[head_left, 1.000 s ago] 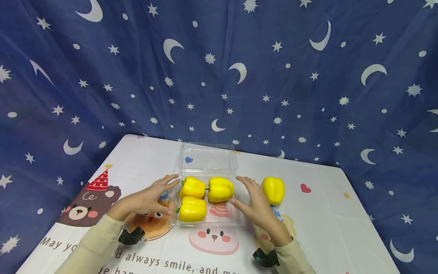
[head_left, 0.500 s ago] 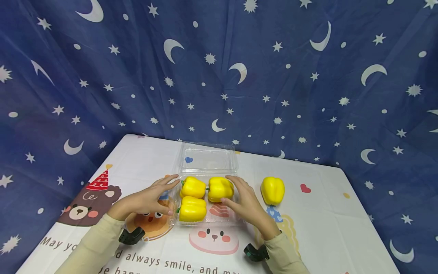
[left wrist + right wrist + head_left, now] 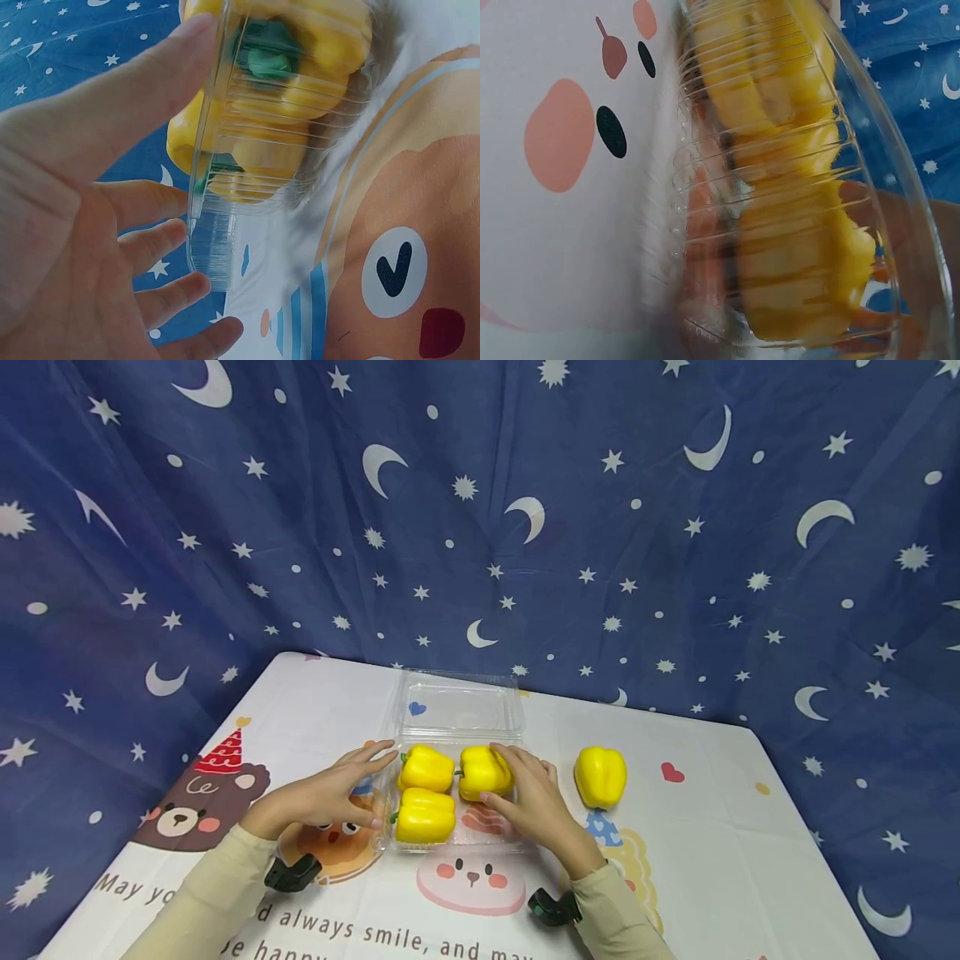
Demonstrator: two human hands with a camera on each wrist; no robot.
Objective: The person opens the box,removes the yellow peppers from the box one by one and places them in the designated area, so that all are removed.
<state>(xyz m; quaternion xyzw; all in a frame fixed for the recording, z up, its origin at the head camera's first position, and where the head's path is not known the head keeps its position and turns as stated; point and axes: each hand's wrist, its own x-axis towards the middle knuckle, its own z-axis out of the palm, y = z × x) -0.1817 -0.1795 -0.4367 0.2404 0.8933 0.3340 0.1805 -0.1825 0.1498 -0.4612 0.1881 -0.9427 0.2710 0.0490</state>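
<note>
A clear plastic clamshell box (image 3: pixel 491 843) lies open on the table, its lid (image 3: pixel 459 706) folded back. Inside are three yellow bell peppers: one at back left (image 3: pixel 426 769), one at front left (image 3: pixel 425 816), one at back right (image 3: pixel 480 772). My right hand (image 3: pixel 538 802) grips the back-right pepper, thumb in front and fingers behind; the right wrist view shows that pepper (image 3: pixel 795 262) through the ribbed wall. Along the box's left side rests my left hand (image 3: pixel 330 789), fingers spread; in the left wrist view its thumb (image 3: pixel 150 94) lies at the rim.
Another yellow bell pepper (image 3: pixel 600 777) stands on the table, right of the box. The white tablecloth (image 3: pixel 720 860) carries printed cartoon animals and lettering. A blue curtain (image 3: pixel 480 527) with moons and stars hangs behind the table.
My right hand has moved left from the box's right edge onto the back-right pepper and closed around it. The left hand has stayed at the box's left side.
</note>
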